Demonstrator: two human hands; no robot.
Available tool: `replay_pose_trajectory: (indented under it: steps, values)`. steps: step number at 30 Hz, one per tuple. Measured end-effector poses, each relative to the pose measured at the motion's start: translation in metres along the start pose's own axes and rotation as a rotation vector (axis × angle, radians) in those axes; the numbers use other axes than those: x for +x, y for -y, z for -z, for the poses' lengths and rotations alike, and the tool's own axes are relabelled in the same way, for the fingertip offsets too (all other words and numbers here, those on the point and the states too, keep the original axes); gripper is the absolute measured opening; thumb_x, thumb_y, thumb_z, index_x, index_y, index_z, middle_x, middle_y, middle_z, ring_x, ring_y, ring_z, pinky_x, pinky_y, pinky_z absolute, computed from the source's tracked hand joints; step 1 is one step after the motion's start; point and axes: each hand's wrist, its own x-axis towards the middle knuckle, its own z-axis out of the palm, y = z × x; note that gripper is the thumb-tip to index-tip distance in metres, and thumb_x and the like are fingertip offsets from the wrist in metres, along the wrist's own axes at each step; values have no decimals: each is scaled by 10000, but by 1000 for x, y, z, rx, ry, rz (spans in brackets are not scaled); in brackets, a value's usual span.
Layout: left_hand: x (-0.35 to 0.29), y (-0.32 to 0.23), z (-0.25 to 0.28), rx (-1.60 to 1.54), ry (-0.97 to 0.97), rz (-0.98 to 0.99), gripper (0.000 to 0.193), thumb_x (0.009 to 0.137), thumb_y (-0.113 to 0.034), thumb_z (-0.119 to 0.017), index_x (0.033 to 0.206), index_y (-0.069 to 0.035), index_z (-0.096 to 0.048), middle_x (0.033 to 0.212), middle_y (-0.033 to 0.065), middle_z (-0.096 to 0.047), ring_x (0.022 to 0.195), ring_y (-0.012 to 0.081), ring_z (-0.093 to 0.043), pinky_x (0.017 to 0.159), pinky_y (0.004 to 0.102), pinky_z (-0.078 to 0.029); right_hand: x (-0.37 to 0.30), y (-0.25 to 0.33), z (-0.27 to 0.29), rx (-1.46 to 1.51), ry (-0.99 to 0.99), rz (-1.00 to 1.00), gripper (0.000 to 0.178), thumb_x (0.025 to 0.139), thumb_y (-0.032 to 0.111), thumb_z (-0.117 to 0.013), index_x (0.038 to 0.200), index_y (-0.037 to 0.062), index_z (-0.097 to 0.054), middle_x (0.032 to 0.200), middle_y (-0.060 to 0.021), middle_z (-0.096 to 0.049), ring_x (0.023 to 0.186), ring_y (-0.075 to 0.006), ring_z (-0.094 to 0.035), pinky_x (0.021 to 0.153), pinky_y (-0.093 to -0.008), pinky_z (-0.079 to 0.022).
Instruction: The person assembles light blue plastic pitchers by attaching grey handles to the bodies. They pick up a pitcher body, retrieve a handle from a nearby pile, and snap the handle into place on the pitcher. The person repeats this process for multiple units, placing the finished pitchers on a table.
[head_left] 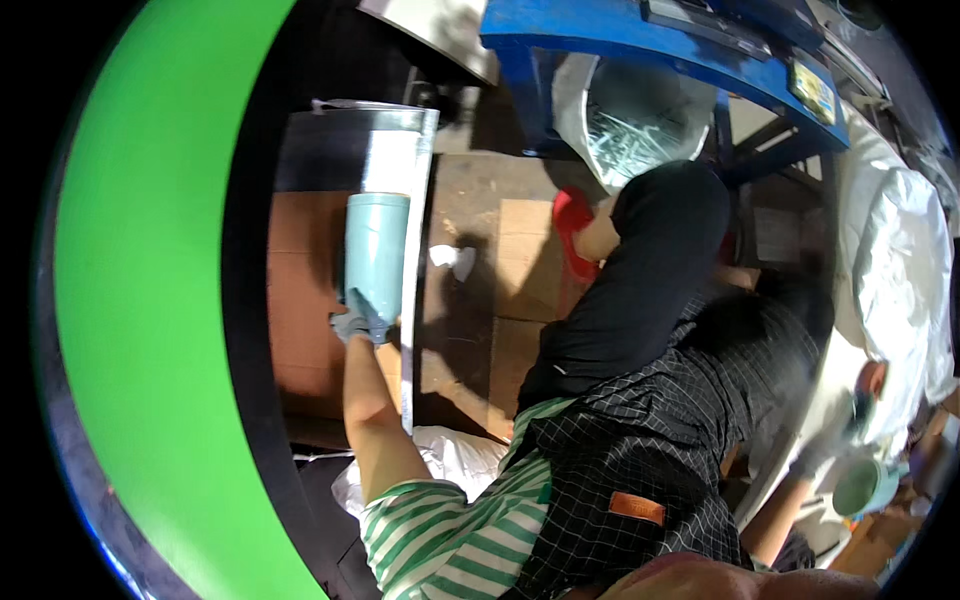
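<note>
A pale teal cylinder [377, 250], like a plastic cup or tube, lies lengthwise along a long shallow trough with a pale metal edge [423, 200]. My left hand [362, 322], in a grey glove, grips its near end, fingers spread over the side. On the far right, my right hand [822, 452] is smeared by motion, and its fingers cannot be made out. Close beside it is a round teal container [864, 487] with its mouth showing.
A broad green surface [150, 300] with a black border runs down the left. Ahead, a blue table [620, 35] stands over a white bin [575, 100] of thin pale strips. White plastic bags [895, 290] line the right. Cardboard [515, 370] covers part of the floor.
</note>
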Motion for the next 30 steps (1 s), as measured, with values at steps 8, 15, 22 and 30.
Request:
replay_pose_trajectory:
  steps: [8, 15, 22, 30]
  values:
    - [107, 33, 6, -867, 349, -246, 700, 815, -491, -828, 1251, 42, -704, 1208, 169, -696, 1072, 257, -654, 903, 370, -555, -83, 136, -183, -238, 594, 356, 503, 1024, 7, -607, 1514, -26, -495, 1443, -122, -606, 1148, -174, -632, 1034, -304, -474]
    - [-63, -77, 93, -268, -234, -762, 475, 786, -459, -851, 954, -22, -771, 1086, 128, -700, 1014, 341, -657, 920, 462, -517, -138, 168, -235, -265, 770, 548, 482, 1006, -22, -619, 1482, -14, -548, 1409, -144, -652, 1180, -186, -661, 1049, -315, -504]
    - [-302, -145, 167, -1057, 85, -1536, 693, 765, -300, -879, 1357, -79, -594, 1170, 120, -665, 1087, 299, -631, 925, 458, -533, -168, 194, -275, 290, 1010, 196, 661, 1039, 226, -666, 1600, 32, -376, 1484, -191, -580, 1287, -280, -630, 1104, -436, -501]
    - [-522, -216, 179, -827, 1396, -1665, 847, 772, -571, -837, 1416, -118, -527, 1282, 199, -609, 1210, 386, -613, 992, 519, -525, -176, 146, -197, 382, 853, -237, 559, 1065, 430, -545, 1471, 51, -480, 1399, -158, -597, 1246, -312, -610, 1061, -443, -498]
